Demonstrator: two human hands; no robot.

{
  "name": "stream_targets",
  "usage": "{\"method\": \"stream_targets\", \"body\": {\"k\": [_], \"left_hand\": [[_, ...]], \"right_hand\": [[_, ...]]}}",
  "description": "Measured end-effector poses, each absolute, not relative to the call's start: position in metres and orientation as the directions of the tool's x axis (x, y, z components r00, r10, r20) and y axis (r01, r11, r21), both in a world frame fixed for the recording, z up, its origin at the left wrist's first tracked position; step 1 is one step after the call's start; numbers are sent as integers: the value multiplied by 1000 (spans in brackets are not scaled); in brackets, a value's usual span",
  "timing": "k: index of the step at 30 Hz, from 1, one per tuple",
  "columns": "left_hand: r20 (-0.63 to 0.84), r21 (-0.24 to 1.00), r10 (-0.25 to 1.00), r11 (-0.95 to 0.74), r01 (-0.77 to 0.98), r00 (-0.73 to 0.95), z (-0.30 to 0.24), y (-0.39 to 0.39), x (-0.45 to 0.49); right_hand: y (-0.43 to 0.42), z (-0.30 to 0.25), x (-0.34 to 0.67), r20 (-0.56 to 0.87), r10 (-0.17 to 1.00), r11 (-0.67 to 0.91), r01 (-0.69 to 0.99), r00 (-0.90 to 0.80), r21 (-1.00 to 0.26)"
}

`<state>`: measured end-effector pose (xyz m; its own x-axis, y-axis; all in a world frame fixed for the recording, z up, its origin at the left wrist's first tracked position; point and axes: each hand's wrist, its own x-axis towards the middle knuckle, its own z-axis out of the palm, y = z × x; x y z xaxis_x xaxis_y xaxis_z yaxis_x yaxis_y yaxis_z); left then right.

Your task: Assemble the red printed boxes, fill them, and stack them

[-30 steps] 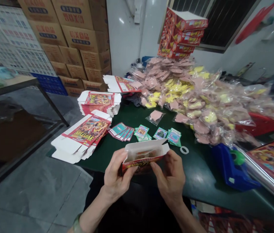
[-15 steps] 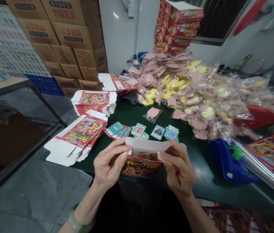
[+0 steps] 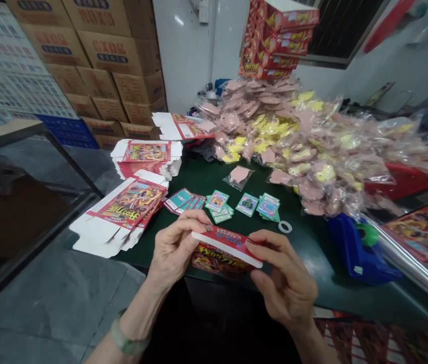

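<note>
Both hands hold a small red printed carton [image 3: 224, 251] just above the near edge of the dark green table [image 3: 312, 263]. My left hand [image 3: 174, 247] grips its left end, thumb and fingers pinched on the folded-down lid flap. My right hand [image 3: 285, 278] grips the right end, fingers pressing the same flap. The lid lies folded over the box's top. A green bangle sits on my left wrist.
Flat unfolded cartons [image 3: 126, 207] are stacked at the table's left, with more [image 3: 147, 154] behind. Small card piles [image 3: 217, 202] lie ahead. A big heap of pink and yellow bagged items [image 3: 304, 136] fills the right. A blue tape dispenser [image 3: 358, 247] stands right; brown boxes [image 3: 103, 55] behind.
The carton's white lid flap, standing open before, has been folded down over the top. Both hands shifted along the box's ends while pressing it shut.
</note>
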<state>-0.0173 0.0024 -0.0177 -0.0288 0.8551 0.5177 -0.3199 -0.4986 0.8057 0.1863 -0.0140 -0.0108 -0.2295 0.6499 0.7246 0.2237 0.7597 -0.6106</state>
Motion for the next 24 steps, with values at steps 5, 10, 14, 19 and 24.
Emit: {"method": "stream_targets", "body": {"k": [5, 10, 14, 19, 24], "left_hand": [[463, 821, 885, -405, -402, 54, -10, -7, -19], [488, 872, 865, -478, -102, 114, 1, -12, -23], [598, 801, 801, -598, -13, 6, -7, -5, -13], [617, 772, 774, -630, -80, -140, -17, -3, -4], [563, 816, 826, -559, -145, -14, -9, -7, -15]], "right_hand": [[-25, -9, 182, 704, 694, 712, 293, -150, -639], [-26, -2, 180, 681, 711, 676, 433, -174, -596], [-24, 3, 176, 684, 704, 671, 493, -189, -554], [-26, 9, 167, 692, 695, 667, 533, -194, -520], [-32, 12, 162, 695, 706, 650, 515, -135, -560]]}}
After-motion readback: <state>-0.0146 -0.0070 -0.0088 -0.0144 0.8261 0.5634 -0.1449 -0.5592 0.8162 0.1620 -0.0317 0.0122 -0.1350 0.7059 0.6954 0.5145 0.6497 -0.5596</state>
